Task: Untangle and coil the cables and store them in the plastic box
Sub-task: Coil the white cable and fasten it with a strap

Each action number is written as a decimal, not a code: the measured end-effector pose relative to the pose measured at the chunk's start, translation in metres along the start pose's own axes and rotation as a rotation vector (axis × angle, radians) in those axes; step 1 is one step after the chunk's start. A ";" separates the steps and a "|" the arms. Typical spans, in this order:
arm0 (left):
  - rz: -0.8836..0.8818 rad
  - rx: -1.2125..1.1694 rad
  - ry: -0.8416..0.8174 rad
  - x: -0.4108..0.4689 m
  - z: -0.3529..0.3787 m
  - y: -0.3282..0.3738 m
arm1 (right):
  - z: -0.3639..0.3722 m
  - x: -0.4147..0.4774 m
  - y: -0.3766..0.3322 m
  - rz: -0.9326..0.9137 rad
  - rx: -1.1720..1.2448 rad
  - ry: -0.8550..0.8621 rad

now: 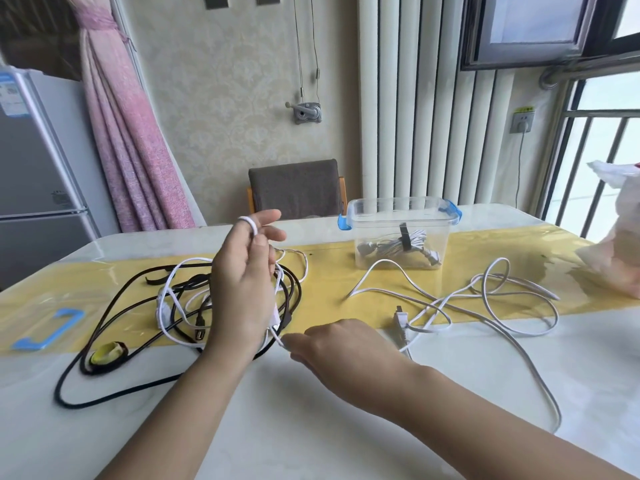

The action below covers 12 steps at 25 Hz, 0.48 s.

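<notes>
**Mid-table: white cable up in both hands**

- I saw the white cable (247, 223) lifted over the near-left part of the table (311, 427). It looped over a raised finger of the left hand (242, 282), whose fingers curled loosely round the strand.
- The right hand (346, 355) sat low on the table, its fingertips pinching the same cable's lower run.
- Behind the left hand, the black cable (293, 292) lay tangled with more white strands on the yellow runner (329, 271).
- To the right, a second white cable (440, 302) sprawled loose across the table.
- The plastic box (398, 202) stood far centre with its lid off. It held one bundled cable (420, 237).
- The clear lid (62, 327) with blue clips lay at the left edge.
- A plastic bag (616, 254) was at the far right.
</notes>
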State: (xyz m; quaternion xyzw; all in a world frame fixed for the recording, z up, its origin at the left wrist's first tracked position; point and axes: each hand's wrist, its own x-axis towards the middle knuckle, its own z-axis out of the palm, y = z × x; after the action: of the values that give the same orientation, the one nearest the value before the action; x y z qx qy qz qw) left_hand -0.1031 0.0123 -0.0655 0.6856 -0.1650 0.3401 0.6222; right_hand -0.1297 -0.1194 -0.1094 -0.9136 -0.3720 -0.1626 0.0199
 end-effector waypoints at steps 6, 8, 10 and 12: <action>0.186 0.438 -0.256 -0.002 -0.009 -0.013 | -0.009 -0.007 0.009 -0.066 0.040 0.097; 0.151 0.434 -0.211 0.004 -0.013 -0.013 | -0.012 -0.008 0.013 -0.098 0.044 0.121; 0.155 0.438 -0.197 0.007 -0.015 -0.011 | -0.013 -0.009 0.014 -0.115 0.035 0.133; 0.181 0.438 -0.204 0.007 -0.017 -0.008 | -0.012 -0.009 0.017 -0.094 0.035 0.187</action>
State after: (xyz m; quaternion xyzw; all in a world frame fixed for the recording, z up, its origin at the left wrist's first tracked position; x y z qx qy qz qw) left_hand -0.0968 0.0317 -0.0669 0.8171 -0.2103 0.3510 0.4060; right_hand -0.1277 -0.1398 -0.0993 -0.8755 -0.4139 -0.2414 0.0627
